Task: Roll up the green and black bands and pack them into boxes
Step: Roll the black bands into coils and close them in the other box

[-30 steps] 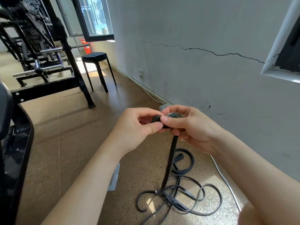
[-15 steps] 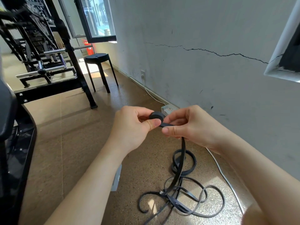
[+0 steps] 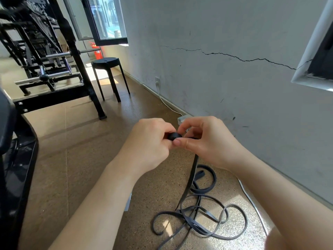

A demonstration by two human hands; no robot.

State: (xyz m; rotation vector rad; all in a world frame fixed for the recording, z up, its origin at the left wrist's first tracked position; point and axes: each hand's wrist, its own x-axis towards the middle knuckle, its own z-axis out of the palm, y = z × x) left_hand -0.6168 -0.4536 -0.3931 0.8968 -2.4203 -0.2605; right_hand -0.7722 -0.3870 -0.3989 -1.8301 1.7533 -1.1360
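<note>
A small tight roll of black band [image 3: 174, 135] sits between both hands at chest height. My left hand [image 3: 149, 141] pinches the roll from the left. My right hand [image 3: 205, 139] holds the band where it feeds into the roll, thumb pressed against it. From there the black band's free length [image 3: 191, 179] hangs down to a loose tangle of loops [image 3: 200, 219] on the speckled floor. No green band is in view. A pale box [image 3: 182, 119] shows partly behind my right fingers, against the wall.
A cracked grey wall [image 3: 234, 78] runs along the right, with a white cable [image 3: 252, 202] at its foot. A black stool [image 3: 106, 64] and black metal gym frames [image 3: 54, 56] stand ahead on the left. A flat pale object [image 3: 128, 202] lies under my left forearm.
The roll has grown slightly as both hands turned it. My right hand has regripped closer to the roll, and the hanging length has shifted a little rightward.
</note>
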